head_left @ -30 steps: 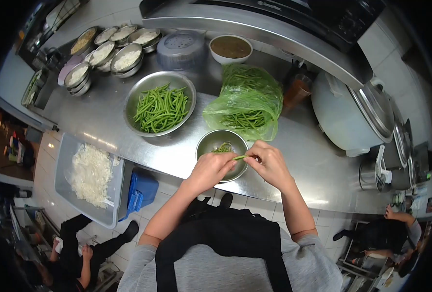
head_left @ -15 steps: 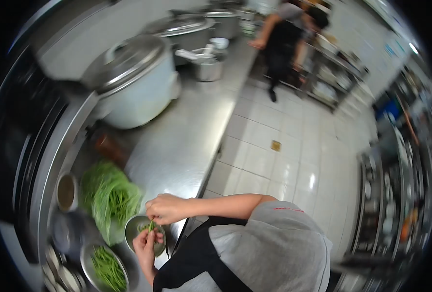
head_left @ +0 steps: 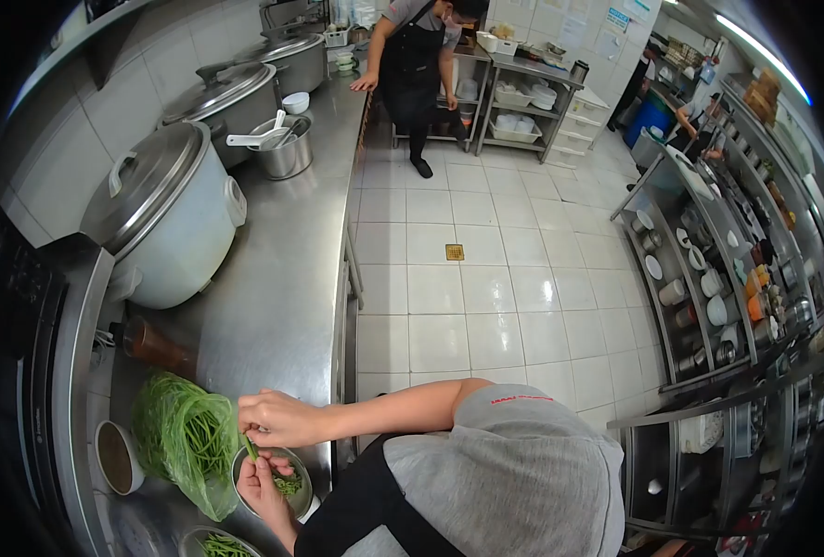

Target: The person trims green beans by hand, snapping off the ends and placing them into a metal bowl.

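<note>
My left hand and my right hand are close together above a small steel bowl, both pinching one green bean. Small green bits lie inside that bowl. Beside my hands, on the steel counter, rests a green plastic bag full of green beans. A larger bowl of beans shows only partly at the bottom edge of the view.
A large rice cooker, lidded pots and a steel pot with ladles stand along the counter. A person stands at its far end. Shelves line the right side. A brown-filled bowl sits left of the bag.
The view has swung to the right, bringing the aisle, shelves and a person into sight. The bowls and bag now appear at lower left. Both hands still hold a bean above the small bowl.
</note>
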Available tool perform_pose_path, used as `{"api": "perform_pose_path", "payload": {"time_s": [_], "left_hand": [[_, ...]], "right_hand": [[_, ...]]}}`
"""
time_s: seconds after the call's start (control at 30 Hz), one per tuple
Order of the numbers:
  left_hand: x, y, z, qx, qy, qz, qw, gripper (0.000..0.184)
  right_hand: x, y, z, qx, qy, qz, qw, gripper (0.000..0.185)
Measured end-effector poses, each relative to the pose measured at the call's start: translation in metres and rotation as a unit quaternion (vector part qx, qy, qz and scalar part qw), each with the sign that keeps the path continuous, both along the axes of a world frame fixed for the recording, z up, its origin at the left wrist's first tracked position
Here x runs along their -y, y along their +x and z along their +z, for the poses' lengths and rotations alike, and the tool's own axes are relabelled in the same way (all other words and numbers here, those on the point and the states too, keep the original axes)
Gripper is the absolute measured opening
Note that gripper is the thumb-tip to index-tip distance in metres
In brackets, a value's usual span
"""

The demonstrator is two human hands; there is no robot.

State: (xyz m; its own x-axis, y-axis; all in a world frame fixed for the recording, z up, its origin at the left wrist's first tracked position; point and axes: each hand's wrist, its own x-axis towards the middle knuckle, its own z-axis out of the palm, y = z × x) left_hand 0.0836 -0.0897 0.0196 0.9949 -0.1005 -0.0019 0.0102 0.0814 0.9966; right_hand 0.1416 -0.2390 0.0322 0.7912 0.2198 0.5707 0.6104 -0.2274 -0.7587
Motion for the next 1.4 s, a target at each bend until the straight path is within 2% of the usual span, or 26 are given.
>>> {"api": "perform_pose_path", "payload": {"time_s": [0.03, 0.1, 0.13, 0.2, 0.37, 0.43, 0.57, 0.63, 0.67, 0.7, 0.73, 0.77, 0.8, 0.83, 0.87, 0.93, 0.97, 1.03, 1.07, 1.13, 1.4], "left_hand": [[-0.003, -0.001, 0.000, 0.015, -0.004, 0.008, 1.000, 0.018], [-0.012, -0.004, -0.002, 0.025, 0.002, 0.011, 1.000, 0.018], [-0.018, -0.006, -0.003, 0.032, 0.011, 0.012, 0.999, 0.018], [-0.020, -0.014, 0.001, 0.032, 0.028, 0.033, 0.999, 0.018], [-0.035, -0.029, 0.000, 0.025, 0.025, 0.078, 0.996, 0.018], [-0.040, -0.030, -0.006, 0.049, -0.046, 0.089, 0.994, 0.018], [-0.050, -0.029, -0.020, 0.047, -0.073, 0.097, 0.991, 0.020], [-0.059, -0.030, -0.024, 0.051, -0.058, 0.110, 0.991, 0.020], [-0.063, -0.032, -0.024, 0.053, -0.044, 0.122, 0.990, 0.020], [-0.069, -0.033, -0.022, 0.051, -0.009, 0.137, 0.989, 0.021], [-0.076, -0.033, -0.023, 0.057, 0.003, 0.161, 0.985, 0.021], [-0.078, -0.033, -0.021, 0.065, 0.014, 0.184, 0.981, 0.021], [-0.079, -0.035, -0.016, 0.056, 0.039, 0.195, 0.978, 0.023], [-0.081, -0.034, -0.015, 0.057, 0.039, 0.196, 0.978, 0.023], [-0.087, -0.034, -0.015, 0.022, 0.094, 0.143, 0.985, 0.023], [-0.090, -0.037, -0.019, -0.033, 0.162, 0.070, 0.984, 0.026], [-0.087, -0.038, -0.020, -0.034, 0.163, 0.072, 0.983, 0.026], [-0.079, -0.038, -0.021, -0.044, 0.166, 0.024, 0.985, 0.025], [-0.074, -0.039, -0.018, -0.048, 0.158, 0.019, 0.986, 0.025], [-0.073, -0.039, -0.021, -0.043, 0.148, 0.020, 0.988, 0.024], [-0.075, -0.041, -0.023, -0.041, 0.141, 0.023, 0.989, 0.022]], "right_hand": [[-0.003, 0.001, 0.000, 0.002, -0.002, 0.002, 1.000, 0.006], [-0.008, 0.002, 0.000, -0.126, 0.089, 0.087, 0.984, 0.008], [-0.011, 0.002, -0.001, -0.124, 0.089, 0.089, 0.984, 0.008], [-0.019, 0.000, -0.002, -0.230, 0.116, 0.151, 0.954, 0.008], [-0.047, -0.003, -0.004, -0.191, 0.157, 0.175, 0.953, 0.008], [-0.054, -0.004, -0.005, -0.372, 0.277, 0.323, 0.825, 0.008], [-0.061, -0.011, -0.016, -0.408, 0.265, 0.356, 0.798, 0.009], [-0.063, -0.009, -0.024, -0.360, 0.237, 0.327, 0.841, 0.008], [-0.061, -0.008, -0.026, -0.360, 0.238, 0.327, 0.841, 0.008], [-0.058, -0.007, -0.029, -0.250, 0.149, 0.266, 0.919, 0.010], [-0.055, -0.006, -0.031, -0.131, 0.055, 0.197, 0.970, 0.013], [-0.052, -0.006, -0.033, -0.131, 0.055, 0.196, 0.970, 0.013], [-0.048, -0.008, -0.035, -0.068, -0.123, 0.185, 0.973, 0.017], [-0.046, -0.009, -0.037, -0.003, -0.297, 0.167, 0.940, 0.020], [-0.047, -0.010, -0.035, -0.002, -0.295, 0.169, 0.940, 0.020], [-0.053, -0.013, -0.031, 0.016, -0.067, 0.084, 0.994, 0.022], [-0.054, -0.013, -0.024, 0.015, -0.066, 0.087, 0.994, 0.022], [-0.051, -0.012, -0.013, 0.108, -0.044, 0.174, 0.978, 0.015], [-0.051, -0.011, -0.015, 0.107, -0.044, 0.173, 0.978, 0.015], [-0.050, -0.007, -0.021, 0.091, -0.160, 0.228, 0.956, 0.011], [-0.035, -0.004, -0.024, 0.081, -0.165, 0.205, 0.961, 0.010]]}}
